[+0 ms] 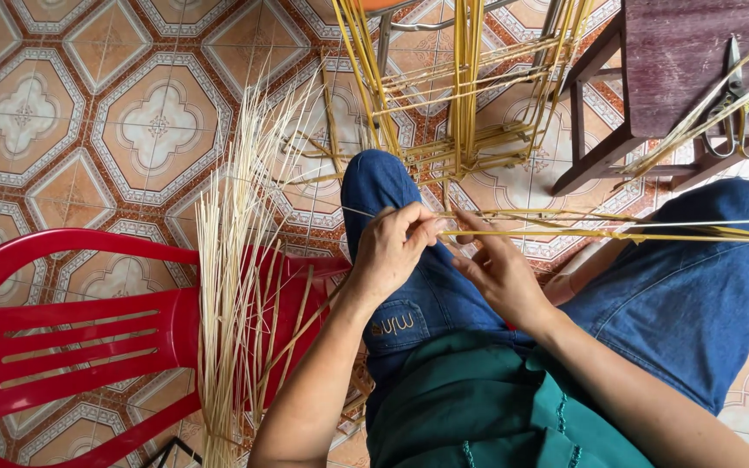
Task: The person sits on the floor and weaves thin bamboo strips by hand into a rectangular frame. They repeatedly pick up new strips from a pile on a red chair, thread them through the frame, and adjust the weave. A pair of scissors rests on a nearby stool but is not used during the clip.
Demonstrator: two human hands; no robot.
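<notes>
My left hand [392, 247] pinches the near end of a bundle of thin yellow bamboo strips [617, 232] that runs to the right across my lap, over my jeans-clad knees. My right hand [498, 264] lies just beside it, its fingers touching the same strips from below. A thin white thread [359, 211] leads off to the left from my left hand. Both hands meet above my left knee [379, 186].
A red plastic chair [71, 334] stands at the left with a sheaf of pale bamboo slivers [231, 286] lying across it. A yellow bamboo frame [461, 95] stands ahead on the patterned tile floor. Scissors [737, 104] lie on a dark wooden stool [678, 61] at top right.
</notes>
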